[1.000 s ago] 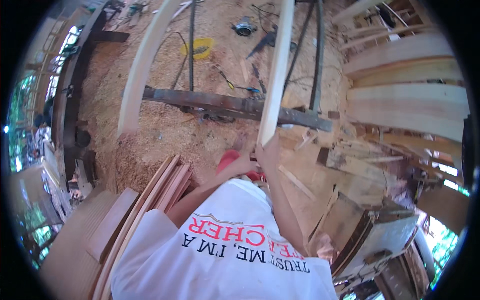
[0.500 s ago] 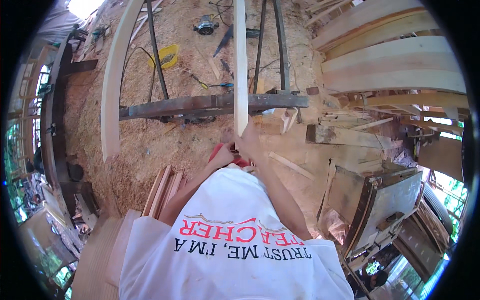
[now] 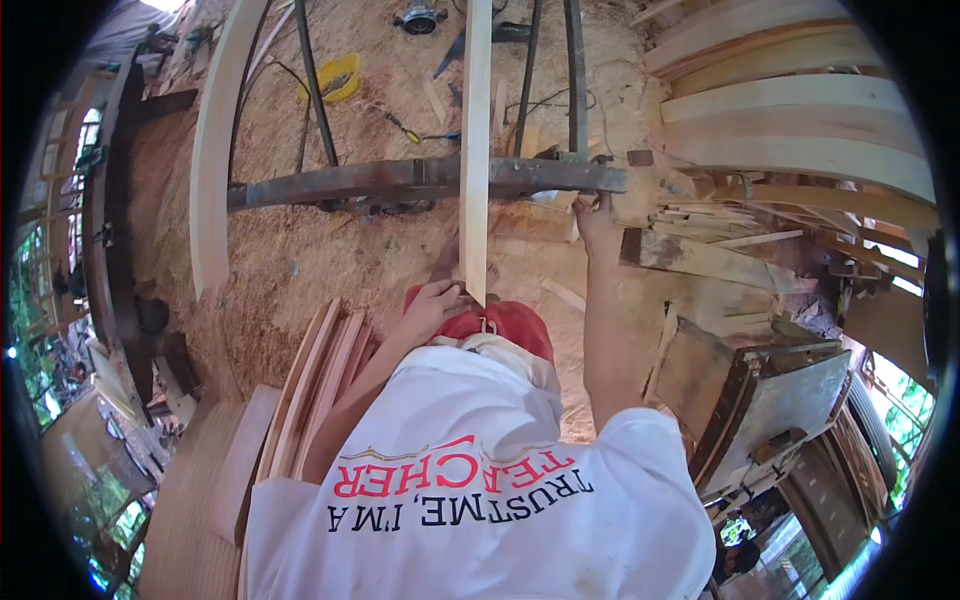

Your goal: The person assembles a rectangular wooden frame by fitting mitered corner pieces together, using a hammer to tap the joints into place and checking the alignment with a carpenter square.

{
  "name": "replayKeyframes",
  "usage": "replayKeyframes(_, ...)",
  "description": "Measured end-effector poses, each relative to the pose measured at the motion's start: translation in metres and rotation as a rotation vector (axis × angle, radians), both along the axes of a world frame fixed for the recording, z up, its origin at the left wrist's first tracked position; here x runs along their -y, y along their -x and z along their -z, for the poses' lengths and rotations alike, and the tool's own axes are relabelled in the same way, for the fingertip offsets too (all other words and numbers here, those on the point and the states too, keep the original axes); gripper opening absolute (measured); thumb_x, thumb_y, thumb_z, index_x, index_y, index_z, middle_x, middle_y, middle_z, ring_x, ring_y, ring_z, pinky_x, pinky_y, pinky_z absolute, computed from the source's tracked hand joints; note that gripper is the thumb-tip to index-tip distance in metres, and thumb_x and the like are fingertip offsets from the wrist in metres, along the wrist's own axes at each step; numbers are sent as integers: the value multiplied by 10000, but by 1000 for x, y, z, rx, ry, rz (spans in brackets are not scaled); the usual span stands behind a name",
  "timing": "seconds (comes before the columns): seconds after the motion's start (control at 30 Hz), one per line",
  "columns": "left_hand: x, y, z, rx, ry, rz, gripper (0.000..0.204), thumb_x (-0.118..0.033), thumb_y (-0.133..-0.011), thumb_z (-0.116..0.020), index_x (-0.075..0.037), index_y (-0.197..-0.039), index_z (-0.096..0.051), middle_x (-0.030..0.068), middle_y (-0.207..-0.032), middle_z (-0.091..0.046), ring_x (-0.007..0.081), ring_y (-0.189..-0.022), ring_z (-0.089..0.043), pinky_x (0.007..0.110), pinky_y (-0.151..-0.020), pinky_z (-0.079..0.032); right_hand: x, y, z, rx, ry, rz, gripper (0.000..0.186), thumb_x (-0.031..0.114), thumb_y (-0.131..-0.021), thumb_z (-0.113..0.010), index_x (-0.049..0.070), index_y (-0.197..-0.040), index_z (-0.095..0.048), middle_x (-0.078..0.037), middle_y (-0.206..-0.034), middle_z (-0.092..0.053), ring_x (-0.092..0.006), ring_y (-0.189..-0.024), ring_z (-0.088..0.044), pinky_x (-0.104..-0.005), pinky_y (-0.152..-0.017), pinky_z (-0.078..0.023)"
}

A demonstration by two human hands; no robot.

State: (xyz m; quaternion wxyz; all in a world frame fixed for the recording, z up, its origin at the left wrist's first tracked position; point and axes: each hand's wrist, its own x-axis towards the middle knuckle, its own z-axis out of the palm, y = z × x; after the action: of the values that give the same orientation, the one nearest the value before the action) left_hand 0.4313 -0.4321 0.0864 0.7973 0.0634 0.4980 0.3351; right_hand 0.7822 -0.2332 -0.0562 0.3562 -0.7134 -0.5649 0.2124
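Observation:
My left hand [image 3: 438, 305] has its fingers curled at the near end of a long pale plank [image 3: 475, 140], which runs away from me across a rusty metal crossbar [image 3: 370, 176] on a frame. My right hand [image 3: 598, 215] is stretched out to the right of that plank, just below the crossbar's right end; its fingers are small and partly indistinct. A second pale plank [image 3: 215, 170] slants across the bar's left side. My white shirt and red clothing fill the lower middle.
Sawdust-covered ground holds a power tool [image 3: 418, 18], a yellow basin [image 3: 332, 80] and small hand tools [image 3: 410, 130]. Boards [image 3: 780, 110] are stacked at the right, strips [image 3: 310, 380] at lower left, and a worn box [image 3: 770, 410] at lower right. Another person [image 3: 738, 558] is partly visible at bottom right.
My right hand has left the plank's near end and moved up and right toward the crossbar's end. My left hand stays at the plank's end. The view has shifted.

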Motion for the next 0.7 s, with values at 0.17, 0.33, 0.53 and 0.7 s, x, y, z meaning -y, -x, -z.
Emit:
replayKeyframes(0.17, 11, -18, 7, 83, 14, -187, 319, -175, -1074, -479, -12, -1345, -518, 99, -1260, -616, 219, -1143, -596, 369, -1027, -489, 5, -3, -17, 362, 140, -120, 554, 333, -837, -751, 11, -1262, -600, -236, -1146, -625, -416, -1179, -546, -493, -940, -481)
replayKeyframes(0.33, 30, -25, 20, 163, 32, -387, 287, -144, -1063, -507, -26, -1324, -527, 65, -1202, -624, 196, -1101, -607, 331, -961, -510, 105, -7, -39, 450, 252, -12, 437, 321, -850, -743, 58, -1177, -622, -205, -1142, -627, -408, -1018, -635, -513, -807, -520)
replayKeyframes(0.53, 31, -44, 41, 42, -87, -278, 218, -87, -1020, -570, -28, -1227, -607, 58, -1096, -660, 157, -919, -628, 275, -797, -521, 216, -65, -29, 501, 379, -82, 334, 232, -872, -701, 95, -1166, -619, -204, -1130, -629, -432, -915, -665, -518, -739, -531)
replayKeyframes(0.7, 24, -30, 62, -301, -239, -55, 247, -98, -992, -609, -10, -1223, -619, 65, -1056, -687, 156, -878, -653, 288, -745, -534, 212, -33, -80, 544, 318, -70, 300, 213, -872, -687, 97, -1141, -623, -192, -1123, -632, -420, -920, -662, -510, -743, -530)
